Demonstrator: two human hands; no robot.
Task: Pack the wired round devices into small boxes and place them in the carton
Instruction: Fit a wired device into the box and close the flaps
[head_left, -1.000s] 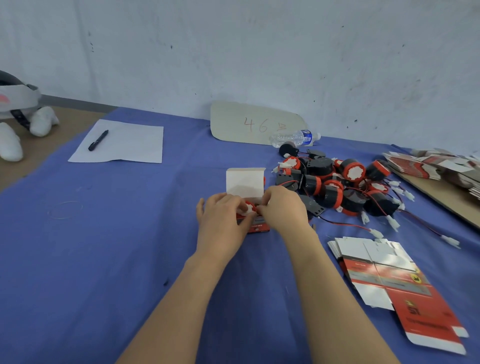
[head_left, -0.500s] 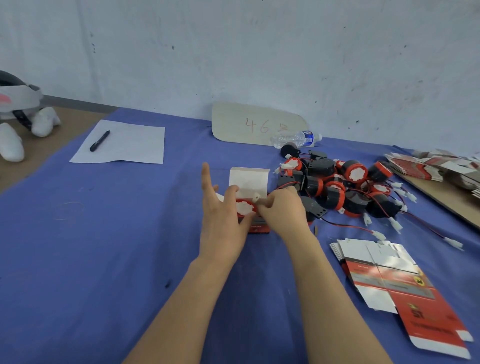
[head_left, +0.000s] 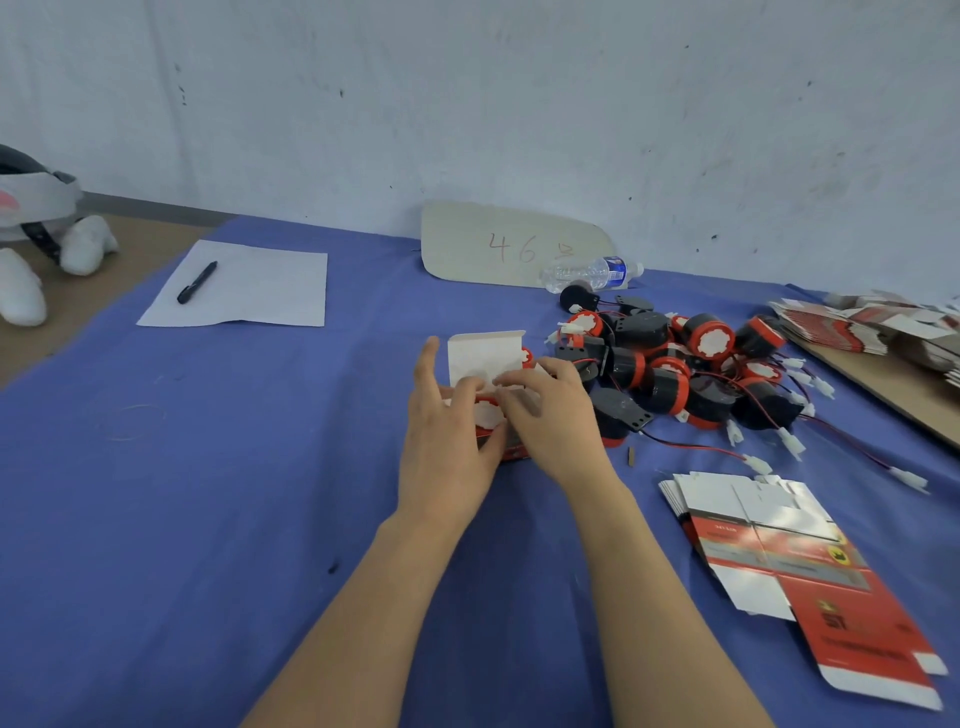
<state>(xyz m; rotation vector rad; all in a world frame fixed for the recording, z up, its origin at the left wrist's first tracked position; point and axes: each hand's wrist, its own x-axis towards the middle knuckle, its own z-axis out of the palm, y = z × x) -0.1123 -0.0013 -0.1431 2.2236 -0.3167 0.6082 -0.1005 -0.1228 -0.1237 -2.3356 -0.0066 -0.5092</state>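
Watching head view: small box (head_left: 511, 453) sits on the blue cloth (head_left: 208, 467), 1 round device (head_left: 488, 414) half inside. Left hand (head_left: 447, 452) grasps the box; right hand (head_left: 553, 423) clutches the device. Risk, I judge: loose wire catching under the flap (head_left: 483, 356), blocking closure.

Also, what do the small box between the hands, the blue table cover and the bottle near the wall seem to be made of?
Small box: probably thin printed cardboard, red and slightly glossy outside, plain white inside on the raised flap.
Table cover: seemingly woven cloth, matte blue, with soft creases and lint.
Bottle: apparently clear plastic; it is see-through and carries a blue label.
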